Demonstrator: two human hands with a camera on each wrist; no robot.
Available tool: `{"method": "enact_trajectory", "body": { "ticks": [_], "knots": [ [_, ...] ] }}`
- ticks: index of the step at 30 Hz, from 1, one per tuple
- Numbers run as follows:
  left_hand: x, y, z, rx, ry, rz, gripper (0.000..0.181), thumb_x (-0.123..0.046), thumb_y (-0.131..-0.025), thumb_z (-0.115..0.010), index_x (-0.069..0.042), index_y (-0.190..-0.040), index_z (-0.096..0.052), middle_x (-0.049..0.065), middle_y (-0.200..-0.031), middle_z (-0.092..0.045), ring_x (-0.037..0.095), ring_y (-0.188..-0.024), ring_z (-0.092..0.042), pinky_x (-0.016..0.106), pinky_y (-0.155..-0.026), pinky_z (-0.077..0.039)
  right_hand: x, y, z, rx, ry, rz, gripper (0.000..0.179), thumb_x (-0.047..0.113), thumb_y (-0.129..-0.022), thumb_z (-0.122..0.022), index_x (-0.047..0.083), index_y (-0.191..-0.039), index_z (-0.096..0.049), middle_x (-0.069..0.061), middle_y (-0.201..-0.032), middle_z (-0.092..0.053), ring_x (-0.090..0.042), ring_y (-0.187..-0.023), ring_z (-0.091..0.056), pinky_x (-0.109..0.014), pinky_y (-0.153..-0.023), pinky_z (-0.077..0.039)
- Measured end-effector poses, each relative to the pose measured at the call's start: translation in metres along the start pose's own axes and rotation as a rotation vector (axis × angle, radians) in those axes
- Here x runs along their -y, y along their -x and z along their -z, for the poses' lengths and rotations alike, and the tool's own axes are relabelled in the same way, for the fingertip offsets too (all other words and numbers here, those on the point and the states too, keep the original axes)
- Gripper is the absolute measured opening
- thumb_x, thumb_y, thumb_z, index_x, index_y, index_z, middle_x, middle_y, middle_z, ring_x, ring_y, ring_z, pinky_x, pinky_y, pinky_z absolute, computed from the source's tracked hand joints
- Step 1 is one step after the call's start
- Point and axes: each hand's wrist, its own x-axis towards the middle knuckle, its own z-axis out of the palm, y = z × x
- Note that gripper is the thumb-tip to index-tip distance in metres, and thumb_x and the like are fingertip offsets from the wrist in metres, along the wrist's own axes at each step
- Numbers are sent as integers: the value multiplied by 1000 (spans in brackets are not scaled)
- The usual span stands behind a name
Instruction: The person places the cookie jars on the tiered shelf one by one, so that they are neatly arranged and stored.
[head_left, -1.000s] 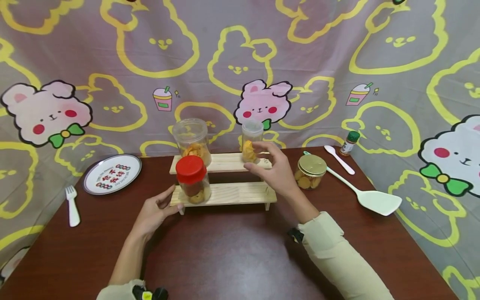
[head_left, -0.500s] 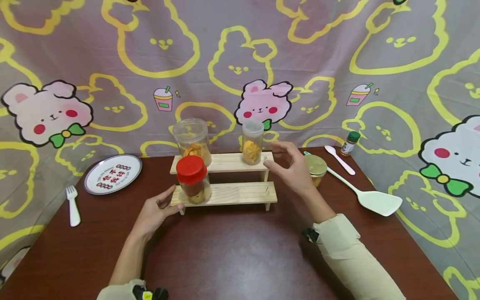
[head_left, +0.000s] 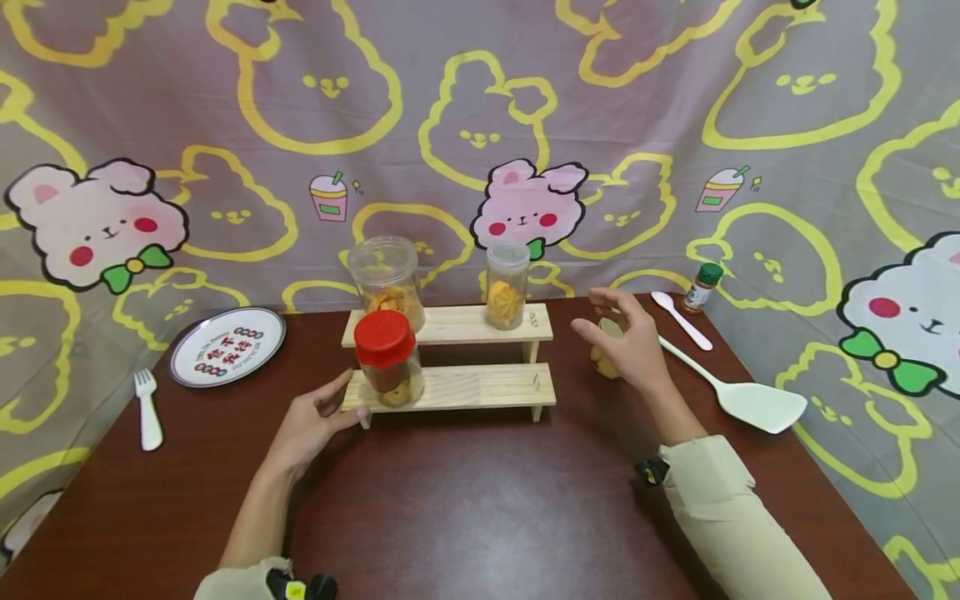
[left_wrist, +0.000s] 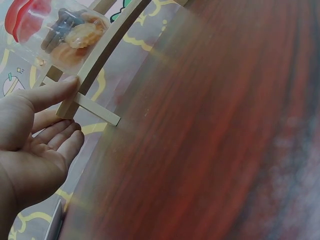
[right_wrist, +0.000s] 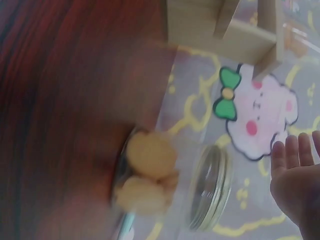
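A small two-tier wooden shelf [head_left: 480,385] stands on the table. My left hand [head_left: 306,427] grips the left end of its lower tier, thumb above and fingers below in the left wrist view. On that tier, close to the hand, stands a clear jar with a red lid [head_left: 386,337] and cookies inside. The upper tier carries a wide clear jar [head_left: 386,279] and a narrow clear jar [head_left: 506,287], both with orange-yellow snacks. My right hand [head_left: 636,346], fingers loosely spread, is beside a gold-lidded cookie jar [right_wrist: 152,157], partly hiding it in the head view; nothing is held.
A plate [head_left: 227,347] and a white fork [head_left: 147,410] lie at the left. To the right are a white spatula [head_left: 759,406], a white spoon [head_left: 681,320] and a green-capped seasoning bottle [head_left: 701,289]. A patterned cloth [head_left: 450,100] hangs behind the table.
My right hand has let go of the narrow jar, left it on the upper tier, and moved right to the gold-lidded jar. The left hand stays on the shelf.
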Motion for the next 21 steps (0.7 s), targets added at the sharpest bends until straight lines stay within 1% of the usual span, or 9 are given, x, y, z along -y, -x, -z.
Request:
{"method": "enact_trajectory", "body": {
  "ticks": [1, 3, 6, 8, 9, 10, 13, 16, 21],
  "knots": [
    [0, 0, 0, -1, -2, 2, 84, -22, -89, -82, -5, -157, -37, 11, -160, -34, 28, -147, -31, 30, -110, -37, -7, -1, 3, -6, 1, 0, 48, -4, -89, -75, -12, -132, -56, -29, -131, -54, -33, -119, -53, -54, -108, -41],
    [-1, 0, 0, -1, -5, 5, 83, -22, -89, -82, -5, -157, -37, 11, -160, -34, 28, -147, -31, 32, -110, -36, -21, -3, 9, -16, 13, -9, 49, -1, -89, -75, -11, -133, -56, -27, -133, -55, -35, -124, -52, -52, -109, -41],
    [-1, 0, 0, -2, -6, 3, 83, -21, -89, -82, -4, -156, -37, 11, -160, -34, 28, -147, -31, 35, -111, -34, -40, -5, 20, -26, 33, -36, 50, 3, -90, -76, -8, -135, -57, -22, -133, -56, -27, -126, -52, -46, -111, -41],
    [0, 0, 0, -3, -6, -2, 83, -20, -89, -82, -4, -156, -37, 11, -160, -34, 28, -147, -31, 36, -112, -33, -47, -5, 26, -31, 46, -55, 51, 7, -89, -78, -5, -135, -58, -19, -133, -57, -20, -125, -53, -43, -111, -41],
    [0, 0, 0, -5, -7, -3, 83, -20, -89, -82, -4, -156, -37, 11, -160, -34, 28, -147, -31, 36, -112, -33, -50, -5, 29, -31, 51, -63, 51, 8, -89, -78, -4, -135, -58, -18, -133, -58, -19, -125, -53, -43, -111, -40],
    [1, 0, -1, -6, -7, -4, 83, -20, -88, -82, -3, -156, -37, 11, -160, -34, 28, -147, -31, 36, -112, -33, -53, -5, 32, -30, 52, -72, 51, 8, -89, -78, -4, -135, -58, -17, -132, -58, -19, -125, -53, -42, -112, -39],
    [1, 0, -1, -10, -7, -2, 83, -20, -89, -82, -3, -156, -37, 11, -160, -34, 29, -147, -31, 35, -112, -34, -59, -5, 39, -27, 72, -106, 54, 12, -90, -78, -4, -137, -57, -17, -134, -58, -28, -130, -51, -45, -114, -37],
    [1, 1, -1, -9, -5, 2, 82, -20, -89, -81, -3, -156, -37, 12, -160, -34, 29, -147, -31, 35, -111, -34, -63, -4, 45, -5, 111, -154, 59, 18, -90, -79, -3, -140, -55, -19, -139, -55, -39, -135, -47, -52, -113, -35],
    [-1, 1, -1, -7, 1, 4, 83, -20, -89, -81, -4, -156, -36, 12, -160, -34, 29, -147, -31, 37, -112, -33, -70, -2, 56, 46, 209, -216, 69, 32, -90, -80, 0, -145, -52, -22, -146, -51, -43, -138, -42, -60, -111, -33]
  ]
}}
